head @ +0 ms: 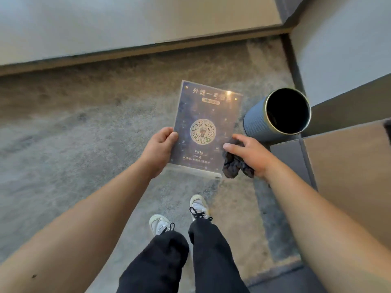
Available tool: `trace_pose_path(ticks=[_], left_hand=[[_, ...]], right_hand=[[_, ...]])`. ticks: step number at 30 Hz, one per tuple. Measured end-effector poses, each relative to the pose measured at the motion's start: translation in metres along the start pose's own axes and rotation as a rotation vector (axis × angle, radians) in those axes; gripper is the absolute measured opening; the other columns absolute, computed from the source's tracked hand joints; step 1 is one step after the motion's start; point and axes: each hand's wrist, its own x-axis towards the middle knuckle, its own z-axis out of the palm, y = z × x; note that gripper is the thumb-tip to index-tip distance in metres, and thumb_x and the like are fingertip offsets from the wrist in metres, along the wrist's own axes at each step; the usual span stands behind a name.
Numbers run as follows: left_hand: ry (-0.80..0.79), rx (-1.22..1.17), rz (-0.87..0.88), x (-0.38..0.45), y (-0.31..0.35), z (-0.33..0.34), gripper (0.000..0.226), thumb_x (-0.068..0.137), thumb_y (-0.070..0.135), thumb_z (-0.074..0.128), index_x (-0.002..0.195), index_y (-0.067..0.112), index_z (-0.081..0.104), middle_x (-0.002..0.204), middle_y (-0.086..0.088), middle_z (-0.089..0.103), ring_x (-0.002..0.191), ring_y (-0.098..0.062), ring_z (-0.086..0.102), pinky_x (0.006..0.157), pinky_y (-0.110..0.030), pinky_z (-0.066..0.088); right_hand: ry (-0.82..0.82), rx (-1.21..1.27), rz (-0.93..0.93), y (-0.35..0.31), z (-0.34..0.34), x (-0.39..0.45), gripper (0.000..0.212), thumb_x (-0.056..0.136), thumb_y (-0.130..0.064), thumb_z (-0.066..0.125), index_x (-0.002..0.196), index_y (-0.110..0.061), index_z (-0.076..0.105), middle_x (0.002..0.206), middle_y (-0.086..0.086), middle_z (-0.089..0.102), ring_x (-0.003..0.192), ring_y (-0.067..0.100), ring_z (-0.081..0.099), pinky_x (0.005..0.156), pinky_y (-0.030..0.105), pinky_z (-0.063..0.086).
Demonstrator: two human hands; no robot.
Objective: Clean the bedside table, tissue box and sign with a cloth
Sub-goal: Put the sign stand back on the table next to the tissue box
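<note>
A dark blue sign (206, 125) in a clear acrylic stand, with gold lettering and a round code in its middle, is held flat in front of me above the carpet. My left hand (160, 146) grips its left edge, thumb on the face. My right hand (249, 154) holds a crumpled dark cloth (234, 163) against the sign's lower right corner. The bedside table (349, 166) shows as a brown surface at the right edge. No tissue box is in view.
A ribbed blue-grey cylindrical bin (277, 115) with a gold rim stands on the floor just right of the sign. A white bed (105, 24) runs across the top. Grey-brown carpet (84, 127) lies below, with my two feet (179, 216) on it.
</note>
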Motion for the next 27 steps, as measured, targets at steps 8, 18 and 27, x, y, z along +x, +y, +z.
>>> trace_pose_path(ticks=[8, 18, 27], left_hand=[[-0.207, 0.304, 0.148, -0.036, 0.128, 0.102, 0.023, 0.101, 0.021, 0.045, 0.096, 0.022, 0.067, 0.086, 0.007, 0.073, 0.075, -0.005, 0.068, 0.064, -0.016, 0.053], [-0.572, 0.722, 0.380, -0.043, 0.185, 0.314, 0.023, 0.097, 0.019, 0.052, 0.085, 0.033, 0.066, 0.084, 0.012, 0.070, 0.080, -0.004, 0.064, 0.077, -0.019, 0.050], [-0.751, 1.043, 0.611, -0.053, 0.170, 0.531, 0.026, 0.094, 0.029, 0.054, 0.069, 0.030, 0.056, 0.068, 0.004, 0.060, 0.067, -0.017, 0.057, 0.060, -0.026, 0.043]], right_hand=[[0.229, -0.049, -0.051, -0.048, -0.097, -0.104, 0.016, 0.081, -0.029, 0.076, 0.095, -0.021, 0.071, 0.091, -0.002, 0.075, 0.086, 0.013, 0.070, 0.077, 0.031, 0.056], [0.710, 0.004, 0.027, 0.022, -0.251, -0.219, 0.006, 0.083, -0.038, 0.071, 0.083, -0.035, 0.066, 0.086, -0.015, 0.070, 0.079, 0.006, 0.065, 0.063, 0.024, 0.048], [1.057, 0.100, 0.132, 0.132, -0.349, -0.300, 0.011, 0.086, -0.036, 0.068, 0.086, -0.025, 0.064, 0.081, -0.004, 0.068, 0.075, 0.018, 0.064, 0.066, 0.036, 0.052]])
